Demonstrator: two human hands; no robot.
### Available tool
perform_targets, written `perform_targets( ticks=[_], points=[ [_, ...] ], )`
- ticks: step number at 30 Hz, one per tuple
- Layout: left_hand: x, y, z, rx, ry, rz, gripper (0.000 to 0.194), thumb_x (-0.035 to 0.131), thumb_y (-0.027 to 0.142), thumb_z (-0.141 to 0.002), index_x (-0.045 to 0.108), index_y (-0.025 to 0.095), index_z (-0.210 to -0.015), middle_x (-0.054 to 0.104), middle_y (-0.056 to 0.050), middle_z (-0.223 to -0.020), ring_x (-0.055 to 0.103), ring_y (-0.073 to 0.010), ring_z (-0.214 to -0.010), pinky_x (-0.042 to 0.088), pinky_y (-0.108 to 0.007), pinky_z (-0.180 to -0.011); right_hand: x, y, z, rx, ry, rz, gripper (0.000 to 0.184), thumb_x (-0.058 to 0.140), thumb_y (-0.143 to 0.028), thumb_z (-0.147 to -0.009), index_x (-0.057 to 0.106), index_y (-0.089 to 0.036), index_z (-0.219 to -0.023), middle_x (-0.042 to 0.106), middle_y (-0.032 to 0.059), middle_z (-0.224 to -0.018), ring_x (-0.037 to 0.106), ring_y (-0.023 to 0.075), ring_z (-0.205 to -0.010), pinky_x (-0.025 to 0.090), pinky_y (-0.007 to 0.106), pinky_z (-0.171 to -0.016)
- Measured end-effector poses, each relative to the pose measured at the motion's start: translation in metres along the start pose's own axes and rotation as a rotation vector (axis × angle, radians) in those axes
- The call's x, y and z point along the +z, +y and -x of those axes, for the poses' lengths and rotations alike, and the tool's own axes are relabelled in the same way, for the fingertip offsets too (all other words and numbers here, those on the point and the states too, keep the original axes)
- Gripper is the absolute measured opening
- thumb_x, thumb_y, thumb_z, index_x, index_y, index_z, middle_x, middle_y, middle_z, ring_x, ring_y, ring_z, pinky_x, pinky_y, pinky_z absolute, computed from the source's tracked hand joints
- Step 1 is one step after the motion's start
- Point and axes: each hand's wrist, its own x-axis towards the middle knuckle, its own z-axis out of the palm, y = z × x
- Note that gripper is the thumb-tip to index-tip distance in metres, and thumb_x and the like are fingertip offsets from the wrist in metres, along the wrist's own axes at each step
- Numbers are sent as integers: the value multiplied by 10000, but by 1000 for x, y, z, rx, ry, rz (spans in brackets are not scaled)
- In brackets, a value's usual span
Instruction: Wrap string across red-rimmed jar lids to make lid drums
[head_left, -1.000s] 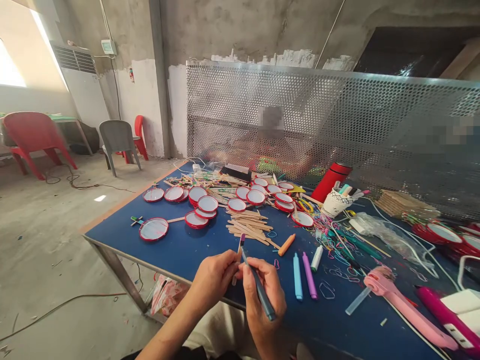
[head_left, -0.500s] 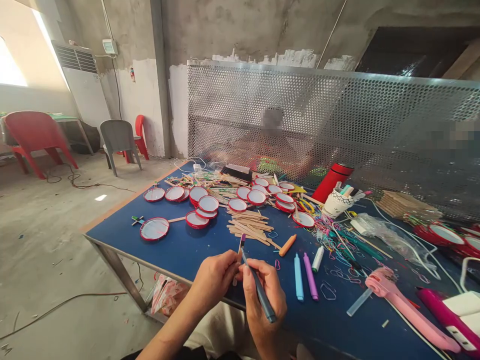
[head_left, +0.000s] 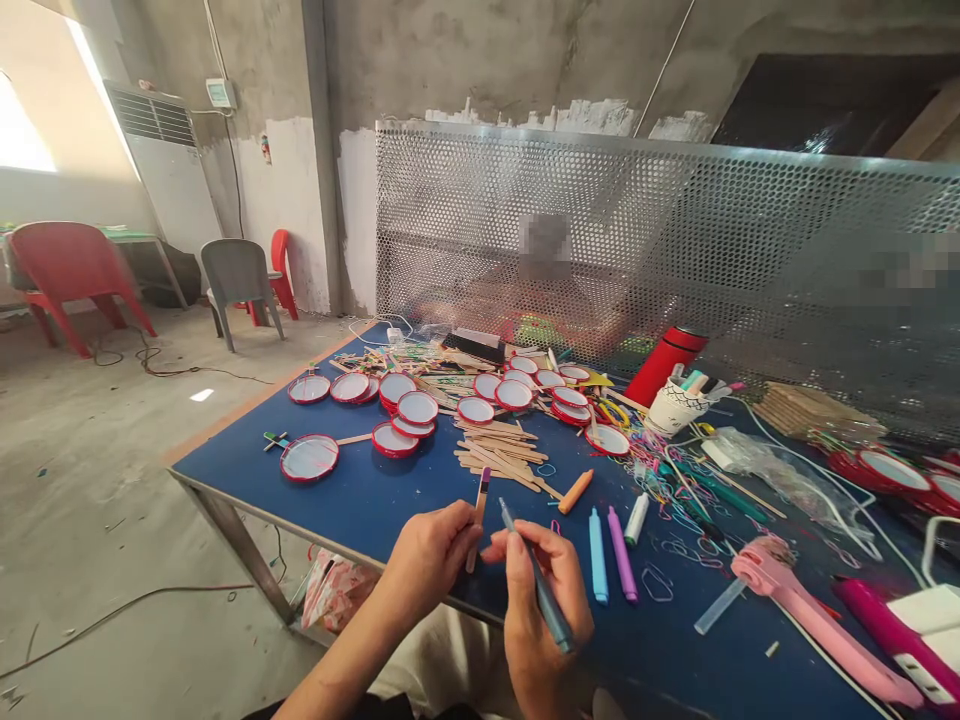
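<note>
Near the table's front edge, my left hand (head_left: 433, 550) pinches a wooden craft stick (head_left: 478, 515) held upright. The stick's top end is coloured purple, with a dark band below it. My right hand (head_left: 546, 590) grips a dark grey marker (head_left: 541, 585), its tip pointing up and left, a little apart from the stick. Beyond the hands lies a pile of plain craft sticks (head_left: 499, 452). An orange marker (head_left: 576, 491), a light blue marker (head_left: 598, 555), a purple marker (head_left: 622, 555) and a white marker (head_left: 637, 519) lie to the right.
Several red-rimmed white discs (head_left: 310, 457) spread over the blue table (head_left: 360, 510). To the right are a pink glue gun (head_left: 817, 615), a white pen cup (head_left: 673, 408), a red bottle (head_left: 667, 365) and tangled coloured cords. A perforated metal panel (head_left: 465, 200) stands behind, with a person beyond it.
My right hand has moved right and slightly down with the marker, so its tip has come away from the stick. My left hand holds the stick in nearly the same place.
</note>
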Motion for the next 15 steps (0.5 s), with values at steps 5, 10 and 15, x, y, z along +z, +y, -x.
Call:
perform_targets(
  ticks=[5,10,15],
  points=[
    [0,1,0,6,21,30,233,419,272,-899,436,218,-673,560,31,-618,466,-116,-554,343,-209,-551,1,3,1,-68,-93,63,150,561,-302,-947,656,-187,-956,727,46,-796,697,171,-659,592,294,-614],
    [0,0,1,7,20,51,224,411,279,-898,448,218,-685,561,31,-620,466,-118,-553,347,-211,-555,1,5,1,-27,-108,85,155,561,-319,-944,655,-196,-949,736,57,-798,706,201,-704,598,333,-642],
    [0,0,0,17,33,28,243,418,290,-888,392,223,-656,488,49,-590,402,-116,-544,313,-216,-535,1,5,2,20,-43,3,154,579,-309,-942,648,-174,-969,723,40,-779,697,157,-615,585,265,-571]
  ],
)
